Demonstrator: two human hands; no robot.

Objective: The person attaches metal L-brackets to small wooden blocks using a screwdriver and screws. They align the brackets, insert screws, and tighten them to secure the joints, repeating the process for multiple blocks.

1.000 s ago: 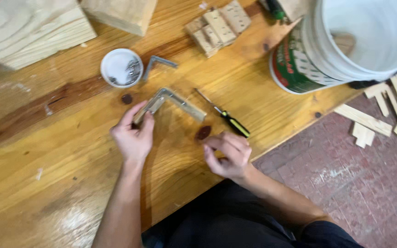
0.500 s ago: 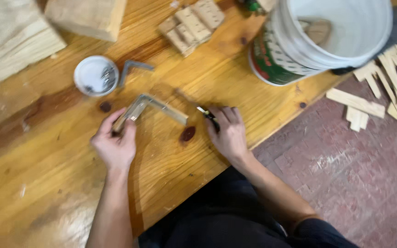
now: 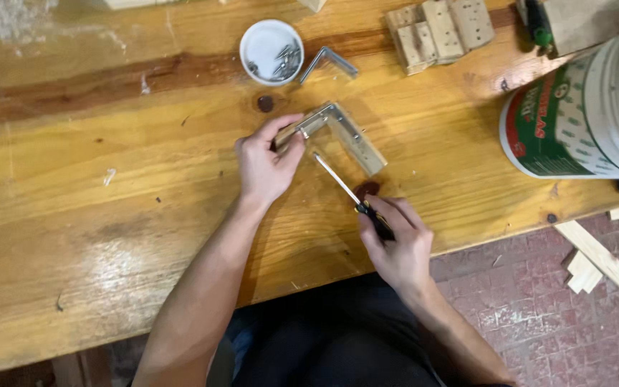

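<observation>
Person seated at a wooden workbench (image 3: 109, 215), seen from above.

Left hand (image 3: 266, 165): closed on one leg of a small wooden corner piece (image 3: 338, 136), two short strips joined at a right angle, lying flat on the bench just above centre. A metal angle bracket (image 3: 322, 117) sits on the outside of the joint; the thumb and fingers pinch the leg beside it.

Right hand (image 3: 395, 244): wrapped round the dark handle of a screwdriver (image 3: 352, 197). The shaft slants up and left, its tip near the left thumb, close to the left leg of the corner piece. Cannot tell whether the tip sits in a screw.

Around them:
- A dark knot (image 3: 367, 190) in the wood, just beside the shaft.
- White round tub (image 3: 271, 51) of screws near the far edge, with a spare metal bracket (image 3: 329, 63) just right of it.
- Cluster of small wood blocks (image 3: 438, 32) further right.
- Large white bucket (image 3: 589, 115) with a green and red label on the bench's right end.
- Wood offcuts (image 3: 596, 254) scattered on the reddish floor (image 3: 539, 315) to the right, below the bench edge.
</observation>
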